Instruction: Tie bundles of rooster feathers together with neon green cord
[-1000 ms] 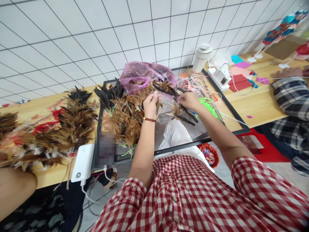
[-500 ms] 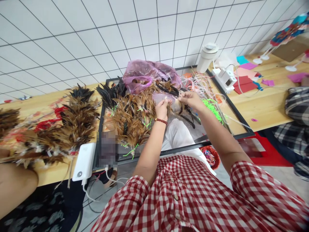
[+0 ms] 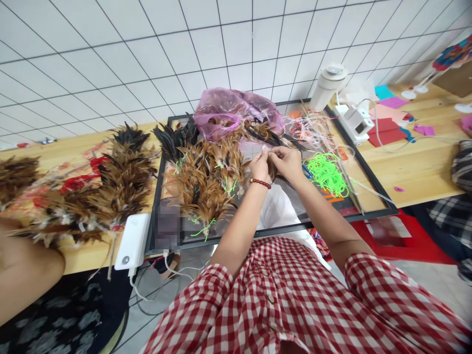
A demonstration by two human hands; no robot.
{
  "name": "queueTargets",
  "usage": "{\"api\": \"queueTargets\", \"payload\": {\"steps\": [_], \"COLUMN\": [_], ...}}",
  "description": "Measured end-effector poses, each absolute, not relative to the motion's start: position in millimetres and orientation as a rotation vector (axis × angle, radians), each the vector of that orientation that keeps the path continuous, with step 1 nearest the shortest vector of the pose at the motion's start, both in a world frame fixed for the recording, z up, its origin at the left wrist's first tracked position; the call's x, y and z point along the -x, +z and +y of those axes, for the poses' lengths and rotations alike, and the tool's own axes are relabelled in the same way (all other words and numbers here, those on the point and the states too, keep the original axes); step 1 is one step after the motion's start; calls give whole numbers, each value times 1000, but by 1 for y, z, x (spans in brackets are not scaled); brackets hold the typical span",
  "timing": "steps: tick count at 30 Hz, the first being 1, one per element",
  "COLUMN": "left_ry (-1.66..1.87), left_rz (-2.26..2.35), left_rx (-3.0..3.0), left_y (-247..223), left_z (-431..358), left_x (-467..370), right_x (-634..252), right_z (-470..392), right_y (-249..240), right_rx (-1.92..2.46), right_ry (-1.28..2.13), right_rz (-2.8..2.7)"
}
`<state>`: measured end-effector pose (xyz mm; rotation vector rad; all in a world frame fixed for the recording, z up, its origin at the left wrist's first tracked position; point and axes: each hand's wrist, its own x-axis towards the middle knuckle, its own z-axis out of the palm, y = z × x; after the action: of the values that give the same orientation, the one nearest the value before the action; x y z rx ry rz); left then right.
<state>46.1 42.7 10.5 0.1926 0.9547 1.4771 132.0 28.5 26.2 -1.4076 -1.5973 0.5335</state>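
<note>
My left hand, with a red bead bracelet at the wrist, is closed in a pinch on a small bunch of brown feathers, whose tips show below the fingers. My right hand pinches right against it, fingertips meeting the left ones at a pale spot; what it holds is too small to make out. Just left of the hands lies a heap of brown feather bunches, some tied with green strands. Behind them is a pink plastic bag with feathers at its mouth. Bright green elastic cords lie right of my right hand.
A black-framed tray holds these things and rests partly over my lap. Pale ribbons, a white bottle and a power strip stand right. A power bank, feather garland and another person's arm are left.
My hands were apart and have come together, the right one moving left until the fingertips meet. The view has shifted slightly, and more of the green cords shows.
</note>
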Motion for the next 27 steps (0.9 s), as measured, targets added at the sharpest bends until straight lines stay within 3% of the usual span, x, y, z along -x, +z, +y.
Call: {"api": "queueTargets", "payload": {"steps": [17,27], "left_ry": [1308,1198], "left_rz": [843,869], "left_rx": [-477,-583], "left_y": [18,17], "left_z": [33,30], "left_x": [-30,-30], "right_x": [-148,-167], "right_z": [41,42], "right_y": [45,66], "right_rx": [1401,1211], "right_ry": [1297,650], "right_rz": [-1347,-2012]}}
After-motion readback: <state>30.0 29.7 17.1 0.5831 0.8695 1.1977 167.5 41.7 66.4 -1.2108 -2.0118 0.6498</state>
